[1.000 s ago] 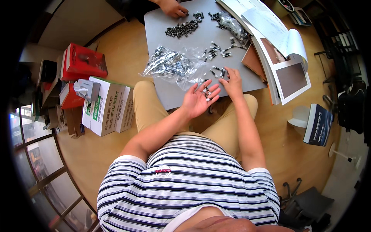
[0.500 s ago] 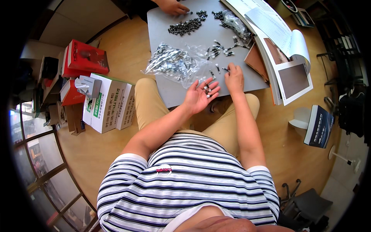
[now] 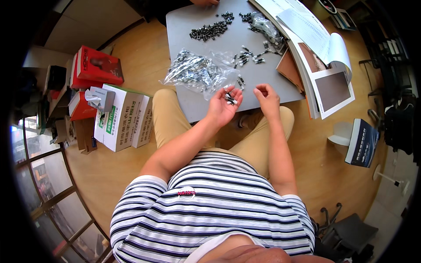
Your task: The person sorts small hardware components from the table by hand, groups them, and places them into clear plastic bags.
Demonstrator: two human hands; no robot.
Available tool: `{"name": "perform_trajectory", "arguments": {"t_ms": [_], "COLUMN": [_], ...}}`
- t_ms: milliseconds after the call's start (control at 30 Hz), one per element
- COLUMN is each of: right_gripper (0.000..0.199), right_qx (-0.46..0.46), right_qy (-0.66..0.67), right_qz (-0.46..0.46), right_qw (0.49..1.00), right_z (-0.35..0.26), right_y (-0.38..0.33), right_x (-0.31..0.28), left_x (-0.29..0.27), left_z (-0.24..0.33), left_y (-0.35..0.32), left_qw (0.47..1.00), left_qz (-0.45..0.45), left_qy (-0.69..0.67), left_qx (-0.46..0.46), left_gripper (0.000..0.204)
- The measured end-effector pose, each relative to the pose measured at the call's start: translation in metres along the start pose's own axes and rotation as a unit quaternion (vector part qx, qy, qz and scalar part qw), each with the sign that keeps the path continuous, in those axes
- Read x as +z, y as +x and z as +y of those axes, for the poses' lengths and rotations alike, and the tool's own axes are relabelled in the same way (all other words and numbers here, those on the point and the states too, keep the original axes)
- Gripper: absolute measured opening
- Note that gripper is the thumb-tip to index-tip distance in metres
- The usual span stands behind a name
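Observation:
My left hand (image 3: 223,107) is palm up and cupped at the near edge of the table. In its palm lie several small black-and-white cylindrical parts (image 3: 231,100). To its right, my right hand (image 3: 268,98) hovers by the table edge with thumb and fingers bent together; anything between the fingertips is too small to make out. A couple of matching loose parts (image 3: 240,79) lie just beyond my left hand, and a scattered group of them (image 3: 245,57) lies farther back. Left of these spreads a clear plastic bag (image 3: 193,72) full of small parts.
On the grey table (image 3: 184,26) lie a pile of small black pieces (image 3: 208,31) and another bag (image 3: 269,31). Large open sample boards and papers (image 3: 324,65) cover its right side. Another person's hand (image 3: 205,2) shows at the far edge. Boxes (image 3: 125,118) stand on the floor at left.
My right hand has drawn back from the loose parts toward the table edge. My left fingers have curled more around the parts. The other person's hand has pulled away toward the far edge.

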State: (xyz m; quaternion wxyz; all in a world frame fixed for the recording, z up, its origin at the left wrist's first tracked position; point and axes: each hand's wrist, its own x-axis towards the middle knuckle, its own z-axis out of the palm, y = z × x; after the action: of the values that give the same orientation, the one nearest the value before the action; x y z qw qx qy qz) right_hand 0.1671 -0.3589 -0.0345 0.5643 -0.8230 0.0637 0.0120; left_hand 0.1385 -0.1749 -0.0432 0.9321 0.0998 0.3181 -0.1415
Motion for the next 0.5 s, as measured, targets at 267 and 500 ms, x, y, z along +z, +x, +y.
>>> {"name": "perform_trajectory", "arguments": {"t_ms": [267,500], "right_gripper": [0.023,0.027], "right_qx": [-0.064,-0.2], "right_qy": [-0.051,-0.103], "right_qz": [-0.012,-0.009], "right_qw": [0.997,0.974], "right_z": [0.007,0.018], "right_y": [0.002,0.025], "right_x": [0.02,0.037], "left_x": [0.043,0.063], "left_z": [0.101,0.128], "left_y": [0.034,0.005], "left_qw": [0.954,0.855], "left_qz": [-0.023,0.082], "left_qy": [0.166,0.459], "left_qx": [0.25,0.226], "left_gripper": [0.015,0.04]}}
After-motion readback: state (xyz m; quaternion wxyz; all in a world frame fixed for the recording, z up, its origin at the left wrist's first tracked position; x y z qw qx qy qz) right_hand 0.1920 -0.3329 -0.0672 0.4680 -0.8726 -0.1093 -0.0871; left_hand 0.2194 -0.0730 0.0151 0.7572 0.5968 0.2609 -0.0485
